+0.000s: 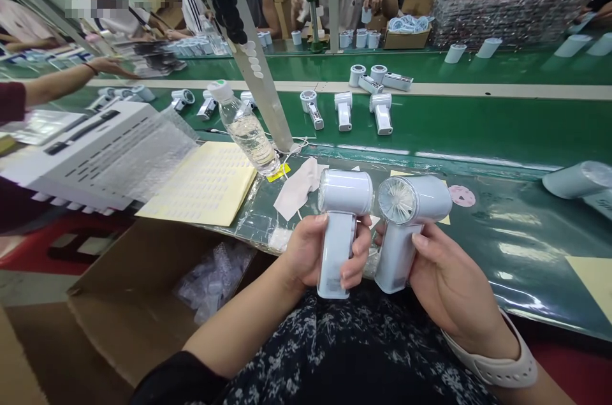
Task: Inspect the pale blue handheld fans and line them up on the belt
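My left hand (308, 249) is wrapped round the handle of a light-blue handheld fan (337, 252), held upright with its round head at the top. In my right hand (447, 277) is a second light-blue fan (396, 258), gripped by its handle; its round front faces me and has a shiny clear film over it. The two fans are side by side over the near edge of the green table (507, 233), with a small gap between them. Behind the left one lies a pale pink cloth-like piece (299, 188).
A water bottle (248, 131) stands by a slanting metal post (258, 73). Yellow label sheets (201, 185) and a white box (100, 153) are at the left, above an open carton (129, 303). More fans (343, 111) lie on the green belt (444, 118). People work beyond it.
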{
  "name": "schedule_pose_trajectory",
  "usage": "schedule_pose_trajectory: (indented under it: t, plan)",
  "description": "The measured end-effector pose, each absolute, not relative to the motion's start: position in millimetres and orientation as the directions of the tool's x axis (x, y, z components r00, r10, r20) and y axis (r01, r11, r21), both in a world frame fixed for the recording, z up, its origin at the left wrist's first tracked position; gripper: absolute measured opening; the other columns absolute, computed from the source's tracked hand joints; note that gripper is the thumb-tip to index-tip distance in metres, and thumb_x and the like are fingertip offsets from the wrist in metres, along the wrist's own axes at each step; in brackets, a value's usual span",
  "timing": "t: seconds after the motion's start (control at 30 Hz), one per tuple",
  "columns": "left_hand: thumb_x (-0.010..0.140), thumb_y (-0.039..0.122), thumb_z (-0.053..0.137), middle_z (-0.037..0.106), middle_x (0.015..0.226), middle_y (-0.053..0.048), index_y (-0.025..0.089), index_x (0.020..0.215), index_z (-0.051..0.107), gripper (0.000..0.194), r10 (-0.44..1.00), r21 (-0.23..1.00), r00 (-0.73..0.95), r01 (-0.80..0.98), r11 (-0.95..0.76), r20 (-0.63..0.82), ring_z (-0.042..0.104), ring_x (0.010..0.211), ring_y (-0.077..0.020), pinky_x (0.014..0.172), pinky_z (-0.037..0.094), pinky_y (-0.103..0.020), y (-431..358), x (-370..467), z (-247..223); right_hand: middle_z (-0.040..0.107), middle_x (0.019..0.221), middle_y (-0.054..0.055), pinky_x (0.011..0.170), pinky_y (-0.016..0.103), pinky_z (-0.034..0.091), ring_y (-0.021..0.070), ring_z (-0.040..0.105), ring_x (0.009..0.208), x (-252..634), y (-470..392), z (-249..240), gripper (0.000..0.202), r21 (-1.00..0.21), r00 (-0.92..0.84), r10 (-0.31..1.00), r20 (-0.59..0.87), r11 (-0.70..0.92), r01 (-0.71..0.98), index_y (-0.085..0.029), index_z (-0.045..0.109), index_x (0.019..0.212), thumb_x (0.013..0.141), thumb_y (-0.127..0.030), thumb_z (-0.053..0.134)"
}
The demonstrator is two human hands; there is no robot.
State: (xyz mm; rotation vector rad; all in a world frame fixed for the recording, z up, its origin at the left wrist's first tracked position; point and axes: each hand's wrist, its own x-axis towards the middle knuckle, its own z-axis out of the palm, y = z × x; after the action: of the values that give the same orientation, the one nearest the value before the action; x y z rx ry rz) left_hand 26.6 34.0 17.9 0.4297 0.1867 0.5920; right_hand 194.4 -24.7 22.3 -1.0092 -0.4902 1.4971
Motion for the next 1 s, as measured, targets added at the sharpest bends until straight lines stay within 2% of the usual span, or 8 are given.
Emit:
schedule_pose_trajectory:
  t: [0.17,0.27,0.37,0.5,0.67,0.83,0.93,1.0]
  plan:
    - [0.072,0.049,0.065,0.062,0.075,-0.004,0.012,0.101,0.062,0.046,0.620,0.496,0.784,-0.520,0.695,-0.046,0.057,0.048,-0.0141,0.043,0.046,-0.027,34.4,29.4,15.0,0.072,0.107,0.005,0.090,0.042,0.052,0.0278,0.063,0.104,195.3,-23.7,20.1,0.025,-0.808,0.104,0.944,-0.312,-0.206,-0.552,-0.027,0.066,0.105,0.082,-0.036,0.068]
    - [0.070,0.038,0.064,0.067,0.089,-0.009,0.012,0.105,0.062,0.044,0.687,0.558,0.722,-0.535,0.634,-0.089,0.066,0.068,-0.0207,0.059,0.054,-0.033,36.1,28.5,15.5,0.071,0.088,0.004,0.073,0.035,0.055,0.0223,0.064,0.079,197.7,-21.3,19.8,0.021,-0.814,0.134,0.934,-0.330,-0.210,-0.542,-0.026,0.065,0.099,0.085,-0.042,0.063]
    - [0.074,0.027,0.061,0.068,0.103,-0.012,0.013,0.107,0.062,0.036,0.756,0.647,0.642,-0.525,0.552,-0.124,0.067,0.084,-0.0239,0.074,0.055,-0.037,36.0,25.4,16.9,0.066,0.075,0.003,0.056,0.032,0.051,0.0176,0.057,0.059,200.0,-18.9,23.8,0.025,-0.785,0.050,0.951,-0.305,-0.221,-0.578,-0.024,0.063,0.091,0.089,-0.047,0.052]
    - [0.082,0.020,0.058,0.069,0.107,-0.010,0.017,0.111,0.060,0.029,0.792,0.748,0.599,-0.470,0.468,-0.119,0.068,0.092,-0.0254,0.080,0.054,-0.040,35.2,21.9,18.9,0.063,0.081,0.002,0.048,0.029,0.046,0.0168,0.055,0.060,201.2,-16.6,31.9,0.020,-0.735,0.001,0.968,-0.251,-0.190,-0.651,-0.025,0.061,0.089,0.085,-0.043,0.054]
    - [0.082,0.024,0.065,0.069,0.111,-0.009,0.020,0.113,0.061,0.031,0.781,0.805,0.611,-0.396,0.442,-0.128,0.070,0.094,-0.0267,0.078,0.057,-0.037,36.2,19.1,22.5,0.066,0.076,0.002,0.052,0.030,0.050,0.0189,0.059,0.065,205.6,-16.8,32.5,0.018,-0.711,0.002,0.978,-0.208,-0.150,-0.687,-0.025,0.066,0.092,0.080,-0.038,0.061]
    - [0.077,0.027,0.075,0.071,0.104,-0.006,0.023,0.118,0.062,0.043,0.809,0.846,0.577,-0.374,0.379,-0.107,0.071,0.089,-0.0254,0.078,0.057,-0.036,36.6,19.1,25.0,0.072,0.086,0.005,0.074,0.041,0.056,0.0241,0.066,0.078,207.8,-18.3,28.3,0.022,-0.739,0.142,0.958,-0.250,-0.093,-0.667,-0.025,0.069,0.099,0.082,-0.038,0.060]
    - [0.072,0.027,0.081,0.072,0.105,-0.008,0.020,0.115,0.064,0.046,0.843,0.878,0.531,-0.362,0.315,-0.083,0.068,0.102,-0.0259,0.088,0.054,-0.034,37.6,23.4,25.2,0.073,0.091,0.003,0.074,0.039,0.057,0.0238,0.067,0.082,206.8,-19.1,30.1,0.026,-0.724,0.156,0.950,-0.270,-0.093,-0.684,-0.029,0.067,0.109,0.084,-0.035,0.060]
    - [0.070,0.031,0.084,0.070,0.113,-0.010,0.019,0.117,0.063,0.052,0.838,0.888,0.540,-0.346,0.304,-0.077,0.066,0.107,-0.0271,0.087,0.054,-0.032,38.7,26.8,25.2,0.074,0.092,0.004,0.072,0.038,0.058,0.0236,0.068,0.082,206.9,-20.1,32.3,0.028,-0.722,0.154,0.950,-0.272,-0.096,-0.685,-0.029,0.066,0.113,0.086,-0.034,0.059]
